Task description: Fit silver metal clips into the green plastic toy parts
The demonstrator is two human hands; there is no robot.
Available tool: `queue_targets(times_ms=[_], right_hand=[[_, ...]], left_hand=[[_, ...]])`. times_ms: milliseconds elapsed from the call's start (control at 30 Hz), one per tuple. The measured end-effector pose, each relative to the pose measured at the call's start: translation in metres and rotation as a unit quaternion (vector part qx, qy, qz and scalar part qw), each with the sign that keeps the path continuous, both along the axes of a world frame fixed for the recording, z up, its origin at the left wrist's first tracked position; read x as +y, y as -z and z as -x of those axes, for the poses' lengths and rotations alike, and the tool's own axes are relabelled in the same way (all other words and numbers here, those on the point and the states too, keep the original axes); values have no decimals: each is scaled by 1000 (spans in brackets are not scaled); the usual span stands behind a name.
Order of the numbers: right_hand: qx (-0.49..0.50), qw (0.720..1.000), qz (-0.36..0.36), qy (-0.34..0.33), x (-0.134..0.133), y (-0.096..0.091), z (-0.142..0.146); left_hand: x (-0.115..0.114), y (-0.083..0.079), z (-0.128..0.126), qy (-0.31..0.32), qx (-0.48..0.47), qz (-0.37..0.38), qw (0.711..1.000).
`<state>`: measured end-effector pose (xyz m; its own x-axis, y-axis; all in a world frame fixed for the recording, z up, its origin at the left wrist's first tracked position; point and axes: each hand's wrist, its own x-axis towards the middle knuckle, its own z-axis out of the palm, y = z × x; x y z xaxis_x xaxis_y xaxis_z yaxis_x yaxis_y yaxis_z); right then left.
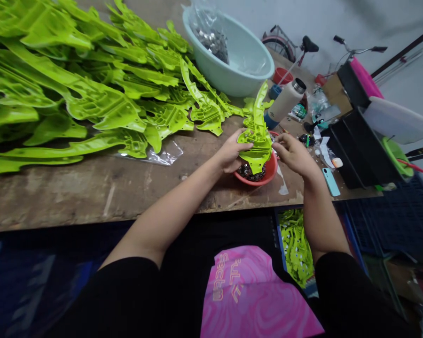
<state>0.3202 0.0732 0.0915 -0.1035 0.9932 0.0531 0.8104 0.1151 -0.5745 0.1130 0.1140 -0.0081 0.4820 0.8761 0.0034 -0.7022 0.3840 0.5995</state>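
Note:
My left hand [231, 154] grips the left edge of a lime-green plastic part [257, 134], holding it over a small red bowl [268, 174] of dark metal pieces. My right hand [293, 152] is at the part's right edge, fingers curled in a pinch; what they hold is too small to see. The part's narrow end points away from me, toward a white bottle. Both hands sit near the front edge of the wooden table [91, 188].
A big pile of the same green parts [74, 89] covers the table's left. A pale blue basin [232, 56] with bagged metal pieces stands behind. A white bottle [285, 101], a phone [330, 181], black trays [359, 141] and a crate of green parts [296, 244] lie right.

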Motion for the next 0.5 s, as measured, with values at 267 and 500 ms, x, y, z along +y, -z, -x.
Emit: queue_targets(times_ms=[267, 500], right_hand=[[75, 995, 65, -32, 4, 4, 22], [54, 992, 110, 21, 9, -1, 23]], left_hand=[[-3, 1, 0, 24, 19, -42, 999], [-7, -1, -3, 19, 39, -85, 995]])
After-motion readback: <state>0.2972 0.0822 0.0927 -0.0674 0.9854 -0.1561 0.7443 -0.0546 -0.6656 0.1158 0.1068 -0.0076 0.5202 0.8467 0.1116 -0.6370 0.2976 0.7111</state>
